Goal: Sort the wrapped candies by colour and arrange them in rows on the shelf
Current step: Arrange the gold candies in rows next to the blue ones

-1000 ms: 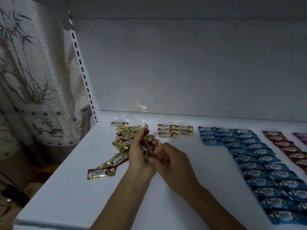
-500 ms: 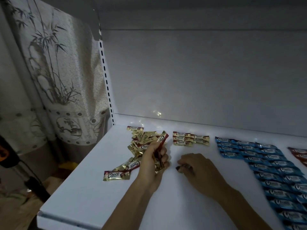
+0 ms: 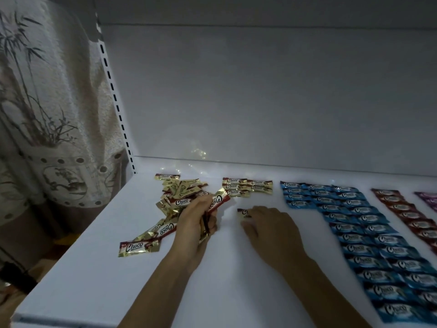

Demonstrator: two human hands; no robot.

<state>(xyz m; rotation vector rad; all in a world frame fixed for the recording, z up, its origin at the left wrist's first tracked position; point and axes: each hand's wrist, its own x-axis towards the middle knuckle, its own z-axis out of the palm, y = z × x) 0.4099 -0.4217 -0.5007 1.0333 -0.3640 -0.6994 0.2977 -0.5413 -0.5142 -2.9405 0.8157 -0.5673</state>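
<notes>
Gold-wrapped candy (image 3: 244, 213) lies flat on the shelf (image 3: 94, 268) under the fingertips of my right grip (image 3: 269, 230), whose fingers rest fairly straight on it. Just to its left, my left grip (image 3: 196, 221) is curled round a bundle of gold candies (image 3: 218, 201). Beyond my left grip sits the loose gold pile (image 3: 179, 192). The short gold rows (image 3: 246, 188) lie beyond my right grip, and the blue rows (image 3: 354, 221) off to its right.

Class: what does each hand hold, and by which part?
Left hand grips a bunch of gold foil-wrapped candies around their lower halves; right hand presses fingertips on one gold candy, at its right end.
</notes>
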